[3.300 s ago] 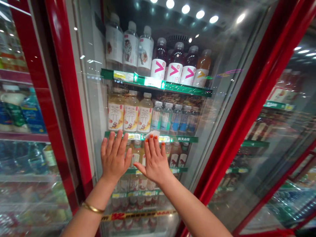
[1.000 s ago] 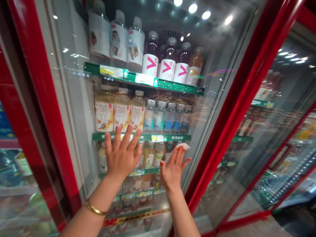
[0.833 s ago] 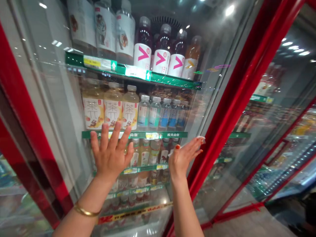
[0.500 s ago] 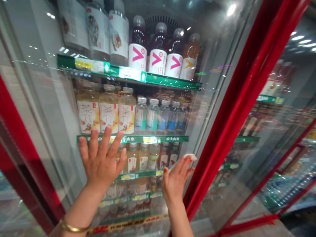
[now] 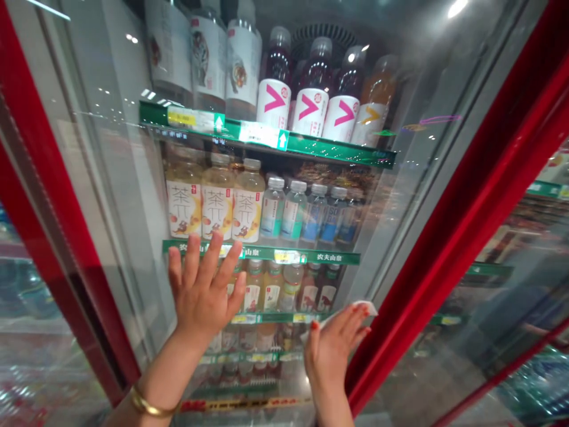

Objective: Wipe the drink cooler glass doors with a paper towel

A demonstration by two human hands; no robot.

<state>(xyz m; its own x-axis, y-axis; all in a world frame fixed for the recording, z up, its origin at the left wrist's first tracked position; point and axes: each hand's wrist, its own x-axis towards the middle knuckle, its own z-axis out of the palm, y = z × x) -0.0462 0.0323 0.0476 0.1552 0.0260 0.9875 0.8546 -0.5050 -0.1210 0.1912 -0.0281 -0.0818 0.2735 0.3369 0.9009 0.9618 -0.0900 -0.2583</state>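
Observation:
My left hand (image 5: 202,290), a gold bangle (image 5: 153,403) at its wrist, lies with spread fingers flat against or just before the glass door (image 5: 111,196) of a drinks cooler. It holds nothing. Lower and to the right, my right hand (image 5: 333,350) has a thin white tissue (image 5: 367,307) under its fingers, pressed toward the glass near the red door frame (image 5: 427,261). The tissue's edge sticks out past the fingertips; the palm hides most of it. Reddish marks show on that hand's fingertips or nails.
Behind the glass, green-edged shelves (image 5: 329,151) carry rows of bottles: purple-drink bottles (image 5: 311,107) on top, pale tea bottles (image 5: 217,204) and small blue-labelled bottles (image 5: 317,213) below. Another red upright (image 5: 48,172) stands at left. Neighbouring stocked coolers flank this one.
The view has shifted, so the shelves appear farther right. Both hands sit slightly farther right and lower in the picture. The left stays spread and the right still has the tissue.

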